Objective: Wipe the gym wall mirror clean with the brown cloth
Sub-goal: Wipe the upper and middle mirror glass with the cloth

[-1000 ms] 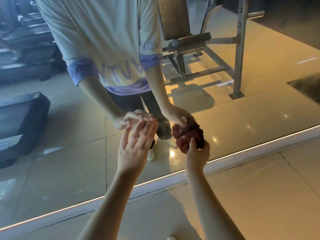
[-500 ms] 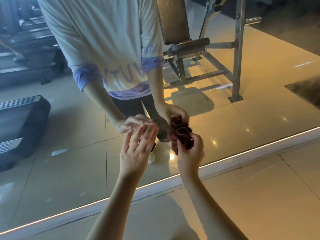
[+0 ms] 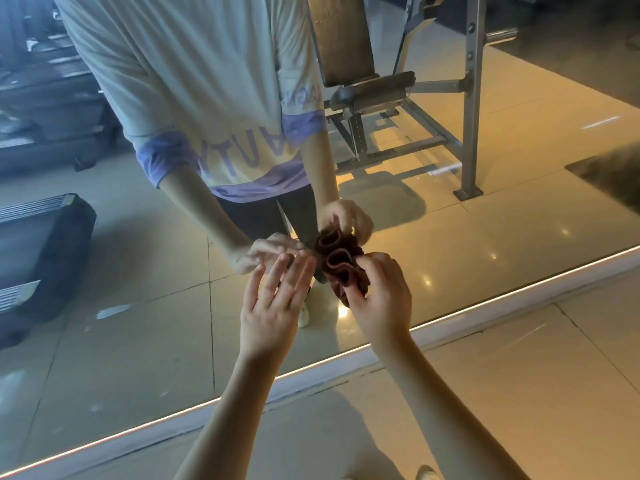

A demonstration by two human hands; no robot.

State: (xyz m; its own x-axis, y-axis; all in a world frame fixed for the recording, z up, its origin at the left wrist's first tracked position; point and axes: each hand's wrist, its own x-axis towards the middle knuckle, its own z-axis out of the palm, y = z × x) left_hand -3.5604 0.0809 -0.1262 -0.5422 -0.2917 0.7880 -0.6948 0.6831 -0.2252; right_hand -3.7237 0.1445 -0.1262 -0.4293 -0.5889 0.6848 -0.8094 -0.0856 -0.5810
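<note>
— How far along are we?

— Early, I'd judge. The large gym wall mirror (image 3: 502, 258) fills most of my view and runs down to a pale strip (image 3: 311, 378) at the tiled floor (image 3: 512, 393). I'm working one low spot only. Nothing on the rest of the glass reads to me as wiped. A pale streak (image 3: 114, 310) low on the left may be a smear or a reflection, I cannot tell which.

— And the hands?

— My right hand (image 3: 381, 303) grips the bunched brown cloth (image 3: 341, 271), fingers curled round it. Its folds press against the glass and meet their own reflection. My left hand (image 3: 273, 310) is spread with straight fingers and holds nothing. Its fingertips are at or very near the glass, just beside the cloth.

— Any containers?

— None in view, so there are no contents to report.
</note>
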